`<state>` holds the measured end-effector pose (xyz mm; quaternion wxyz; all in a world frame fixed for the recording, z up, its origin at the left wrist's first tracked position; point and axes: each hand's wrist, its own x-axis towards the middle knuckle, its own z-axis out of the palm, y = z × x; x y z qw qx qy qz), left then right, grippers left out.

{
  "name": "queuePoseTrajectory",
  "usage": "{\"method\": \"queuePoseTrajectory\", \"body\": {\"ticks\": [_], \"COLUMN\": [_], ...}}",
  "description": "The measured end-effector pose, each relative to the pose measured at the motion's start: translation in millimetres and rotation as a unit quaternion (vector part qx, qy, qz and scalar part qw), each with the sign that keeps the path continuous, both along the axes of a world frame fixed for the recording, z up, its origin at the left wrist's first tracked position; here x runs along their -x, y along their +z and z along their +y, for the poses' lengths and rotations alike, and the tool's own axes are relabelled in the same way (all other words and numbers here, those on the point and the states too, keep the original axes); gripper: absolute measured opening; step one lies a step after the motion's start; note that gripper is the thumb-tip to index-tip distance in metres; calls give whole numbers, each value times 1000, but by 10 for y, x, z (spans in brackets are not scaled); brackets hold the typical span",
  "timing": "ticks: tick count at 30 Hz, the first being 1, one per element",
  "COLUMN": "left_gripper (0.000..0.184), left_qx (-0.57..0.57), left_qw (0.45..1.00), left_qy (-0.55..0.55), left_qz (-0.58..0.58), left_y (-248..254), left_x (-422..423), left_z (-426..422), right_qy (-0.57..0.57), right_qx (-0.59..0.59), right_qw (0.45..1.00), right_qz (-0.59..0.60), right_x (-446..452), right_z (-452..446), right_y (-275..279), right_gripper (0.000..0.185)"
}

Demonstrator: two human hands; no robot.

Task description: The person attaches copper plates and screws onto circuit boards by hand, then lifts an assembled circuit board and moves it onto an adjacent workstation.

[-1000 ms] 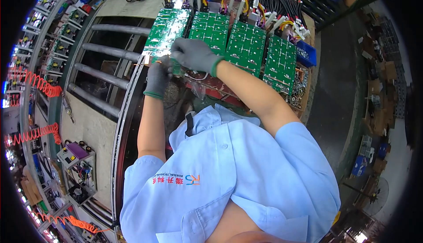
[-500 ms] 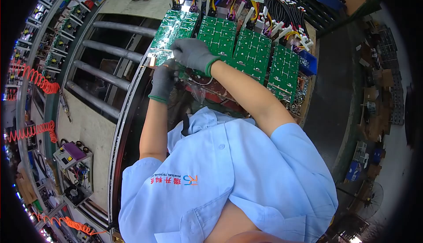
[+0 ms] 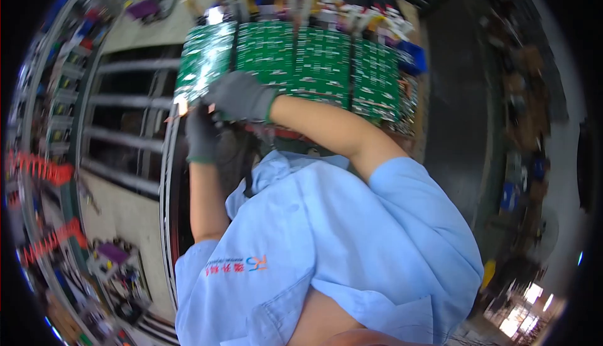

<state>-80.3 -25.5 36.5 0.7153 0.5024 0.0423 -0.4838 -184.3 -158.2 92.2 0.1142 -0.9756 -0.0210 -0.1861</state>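
Note:
Both hands wear grey gloves with green cuffs and meet at the near end of the leftmost green circuit board (image 3: 206, 57). My left hand (image 3: 202, 134) is below that board's near edge, its fingers curled upward. Just to its right, my right hand (image 3: 240, 97) is bent over with its fingertips close to the left ones. Whatever lies between the fingertips is too small and blurred to name. More green boards (image 3: 322, 63) stand in a row to the right, with wires and white connectors (image 3: 308, 0) at their far ends.
A roller conveyor (image 3: 129, 135) lies to the left, with red coiled hoses (image 3: 47, 169) beyond it. A blue bin (image 3: 411, 57) and small metal parts (image 3: 408, 104) are at the right end of the boards. An open-sided device with a purple part (image 3: 113, 253) sits at lower left.
The whole view has shifted and blurred, so the boards and hands appear farther left. Both hands remain together at the leftmost board's near end.

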Motion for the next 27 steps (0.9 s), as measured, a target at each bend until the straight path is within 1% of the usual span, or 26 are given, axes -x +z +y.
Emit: {"method": "queuePoseTrajectory", "body": {"ticks": [1, 2, 3, 4, 5, 6, 7, 8, 9, 10, 11, 12, 13, 14, 15, 16, 17, 18, 19, 20, 21, 22, 24, 26, 27], "left_gripper": [16, 13, 11, 9, 10, 13, 14, 16, 17, 17, 17, 17, 16, 16, 15, 15, 14, 14, 15, 16, 17, 17, 17, 17, 17], "left_qx": [44, 23, 1, 39, 22, 35, 30, 10, 5, -2, -4, 2, 9, 7, 11, 10, 9, 8, 19, 32, 27, 26, 11, 24, 30], "left_qw": [999, 1000, 1000, 997, 998, 997, 997, 996, 996, 997, 996, 997, 997, 998, 993, 994, 995, 995, 996, 997, 996, 996, 999, 999, 998], "left_qy": [-24, -18, -12, -69, -56, -71, -67, -67, -73, -74, -79, -77, -72, -69, -86, -68, -51, -48, -54, -60, -56, -57, -31, -32, -38], "left_qz": [6, 3, 1, -18, -2, -23, -26, -63, -50, -37, -35, -24, -12, -7, -76, -80, -84, -82, -62, -42, -70, -70, -25, -32, -32], "left_y": [-72, -78, -81, -194, -293, -390, -379, -326, -199, -110, -137, -199, -276, -366, -456, -415, -370, -371, -385, -410, -482, -435, -292, -321, -347], "left_x": [-40, -51, -59, -163, -220, -285, -312, -299, -258, -214, -228, -293, -346, -389, -436, -382, -325, -325, -355, -383, -406, -378, -297, -300, -318], "left_z": [17, 12, 6, 47, 32, 38, 39, 13, -17, -32, -18, 5, 19, 36, 54, 52, 48, 60, 69, 72, 87, 76, 48, 71, 80], "right_qy": [-5, -34, -36, -65, -81, -81, -66, -45, -57, -91, -121, -134, -144, -210, -248, -334, -379, -451, -508, -596, -624, -650, -641, -627, -617], "right_qx": [5, 21, -16, 22, 32, 19, 7, -6, -6, -33, -60, -125, -188, -221, -248, -309, -265, -271, -273, -229, -221, -212, -232, -255, -235], "right_qw": [999, 999, 999, 998, 996, 996, 998, 999, 998, 995, 988, 983, 970, 947, 919, 871, 855, 818, 786, 762, 748, 730, 731, 734, 747], "right_qz": [-39, -18, -29, -6, -6, 30, 20, 8, 7, 38, 70, 12, -46, -100, -182, -186, -235, -234, -220, -111, -54, 3, 25, 47, 79], "right_x": [-21, -24, 2, -3, 53, 44, 49, 81, 183, 286, 433, 630, 894, 1234, 1574, 1970, 2413, 2834, 3216, 3565, 3895, 4123, 4277, 4293, 4220], "right_z": [-13, 5, 6, 20, 23, 24, 10, -18, -59, -94, -106, -227, -434, -610, -856, -1023, -1251, -1377, -1406, -1450, -1455, -1452, -1376, -1401, -1445], "right_y": [-123, -119, -126, -182, -131, -112, -134, -152, -2, 166, 343, 436, 508, 574, 478, 529, 362, 235, 159, 44, -147, -328, -508, -584, -599], "right_gripper": [14, 10, 11, 14, 17, 19, 20, 21, 21, 20, 20, 19, 19, 20, 22, 25, 27, 26, 26, 27, 26, 25, 25, 24, 25]}}
